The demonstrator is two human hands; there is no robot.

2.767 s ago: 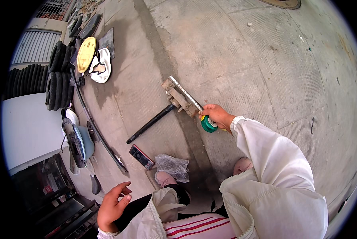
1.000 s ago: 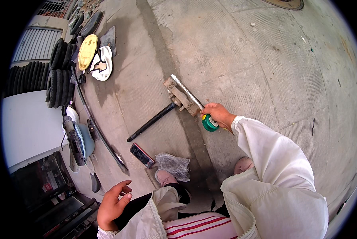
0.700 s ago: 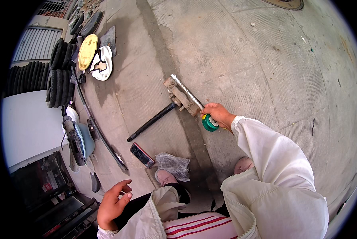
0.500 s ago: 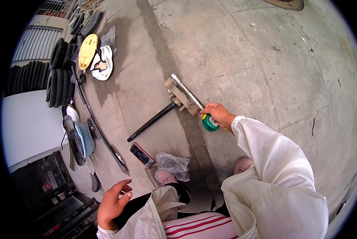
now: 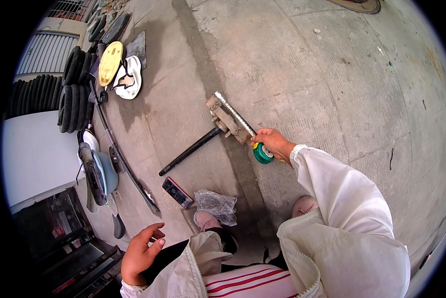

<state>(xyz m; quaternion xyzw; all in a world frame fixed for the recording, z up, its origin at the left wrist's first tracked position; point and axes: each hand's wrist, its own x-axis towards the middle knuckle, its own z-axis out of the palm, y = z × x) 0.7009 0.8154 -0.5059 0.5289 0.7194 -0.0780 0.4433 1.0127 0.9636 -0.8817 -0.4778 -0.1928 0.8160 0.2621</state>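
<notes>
My right hand [image 5: 273, 143] grips a green tape measure [image 5: 262, 153]. Its pale blade [image 5: 236, 114] is drawn out along a rusty metal bracket [image 5: 227, 122] on the concrete. From that bracket a black tube [image 5: 189, 152] runs toward the lower left, forming a T shape. The far end of the blade lies by the bracket's far end. My left hand [image 5: 143, 252] hovers near my left knee, fingers loosely curled and apart, holding nothing.
On the ground before my feet lie a dark phone-like device [image 5: 178, 192] with a red edge and a crumpled clear plastic bag [image 5: 216, 206]. A long dark bar [image 5: 123, 164], a yellow seat-shaped piece [image 5: 110, 63] and stacked black tires [image 5: 73, 109] are on the left.
</notes>
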